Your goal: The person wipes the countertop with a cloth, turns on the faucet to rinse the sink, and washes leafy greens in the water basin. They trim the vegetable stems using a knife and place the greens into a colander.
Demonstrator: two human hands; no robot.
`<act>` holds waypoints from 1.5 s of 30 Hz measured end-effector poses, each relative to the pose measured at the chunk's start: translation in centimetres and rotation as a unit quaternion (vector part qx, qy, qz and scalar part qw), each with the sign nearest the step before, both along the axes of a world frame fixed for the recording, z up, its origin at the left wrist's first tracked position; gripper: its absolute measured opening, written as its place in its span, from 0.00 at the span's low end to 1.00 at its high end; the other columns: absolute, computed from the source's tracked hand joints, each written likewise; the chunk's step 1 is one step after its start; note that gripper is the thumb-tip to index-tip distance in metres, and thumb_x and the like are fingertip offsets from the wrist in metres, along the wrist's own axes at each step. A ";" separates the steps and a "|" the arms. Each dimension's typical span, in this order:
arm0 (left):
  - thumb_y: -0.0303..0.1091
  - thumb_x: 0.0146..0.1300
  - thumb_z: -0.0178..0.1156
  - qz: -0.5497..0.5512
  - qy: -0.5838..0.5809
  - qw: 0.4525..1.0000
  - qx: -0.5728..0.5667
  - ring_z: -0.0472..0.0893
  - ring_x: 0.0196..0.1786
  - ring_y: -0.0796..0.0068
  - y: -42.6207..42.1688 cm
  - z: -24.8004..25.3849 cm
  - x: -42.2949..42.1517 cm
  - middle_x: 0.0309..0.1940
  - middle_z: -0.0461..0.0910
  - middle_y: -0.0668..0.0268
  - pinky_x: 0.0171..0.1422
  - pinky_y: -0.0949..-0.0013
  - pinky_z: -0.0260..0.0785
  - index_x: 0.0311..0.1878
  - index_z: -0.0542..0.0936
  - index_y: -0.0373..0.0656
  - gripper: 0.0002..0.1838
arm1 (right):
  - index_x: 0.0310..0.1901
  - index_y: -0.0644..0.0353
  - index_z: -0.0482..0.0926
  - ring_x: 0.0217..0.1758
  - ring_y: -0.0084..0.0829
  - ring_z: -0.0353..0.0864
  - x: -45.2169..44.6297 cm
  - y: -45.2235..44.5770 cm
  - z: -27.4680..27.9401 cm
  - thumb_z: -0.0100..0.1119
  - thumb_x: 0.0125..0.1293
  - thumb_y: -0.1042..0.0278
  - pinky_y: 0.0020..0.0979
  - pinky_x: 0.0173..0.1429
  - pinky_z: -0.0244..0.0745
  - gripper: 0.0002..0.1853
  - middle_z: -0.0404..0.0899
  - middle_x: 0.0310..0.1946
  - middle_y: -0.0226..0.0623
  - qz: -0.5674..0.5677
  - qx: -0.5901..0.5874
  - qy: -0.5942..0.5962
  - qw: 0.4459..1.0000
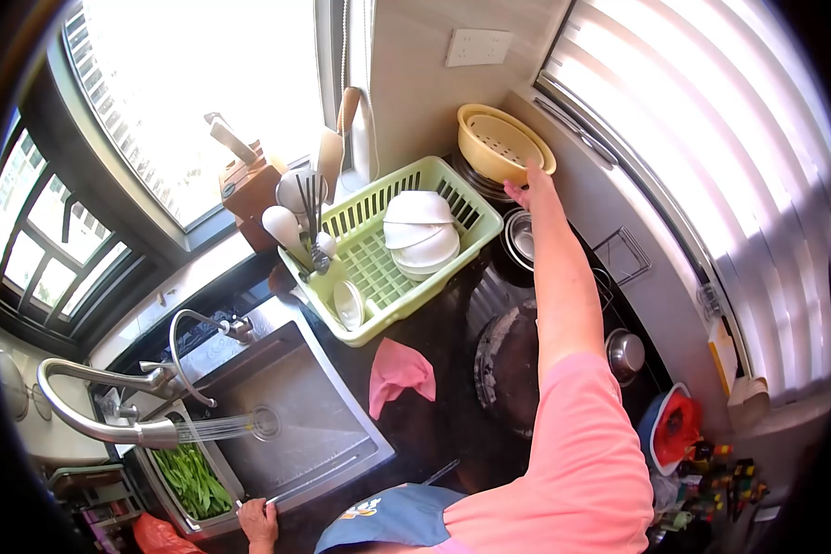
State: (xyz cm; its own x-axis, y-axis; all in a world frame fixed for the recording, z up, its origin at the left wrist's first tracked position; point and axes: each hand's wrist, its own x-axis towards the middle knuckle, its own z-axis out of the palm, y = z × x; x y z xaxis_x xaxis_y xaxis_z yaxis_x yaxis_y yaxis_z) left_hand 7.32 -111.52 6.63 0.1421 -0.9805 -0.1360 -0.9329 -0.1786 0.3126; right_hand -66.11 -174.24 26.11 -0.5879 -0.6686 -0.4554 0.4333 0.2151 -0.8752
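My right hand [529, 185] reaches to the back right corner, its fingers over the near rim of a yellow plastic basin [475, 146] and its thumb below the rim. A yellow colander [505, 138] with round holes sits inside that basin. My left hand [259, 523] rests at the front edge of the steel sink [342, 406], holding nothing I can see. Close to it, green leafy vegetables [192, 480] lie in a rectangular tray in the sink. Water runs from the pull-out faucet [102, 427] into the sink.
A green dish rack [392, 319] holds white bowls [419, 226] and utensils. A pink cloth [401, 374] lies on the dark counter. A knife block [249, 192] stands by the window. Metal pots [520, 235] and a small steel bowl [625, 354] are around my right arm.
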 end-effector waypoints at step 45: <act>0.19 0.51 0.53 0.297 0.711 0.632 0.082 0.85 0.51 0.60 -16.0 15.9 -18.2 0.53 0.81 0.53 0.57 0.63 0.80 0.66 0.70 0.29 0.33 | 0.64 0.56 0.77 0.71 0.43 0.73 2.2 2.8 -4.8 0.59 0.71 0.58 0.49 0.73 0.67 0.22 0.75 0.67 0.42 0.190 0.031 0.802 0.565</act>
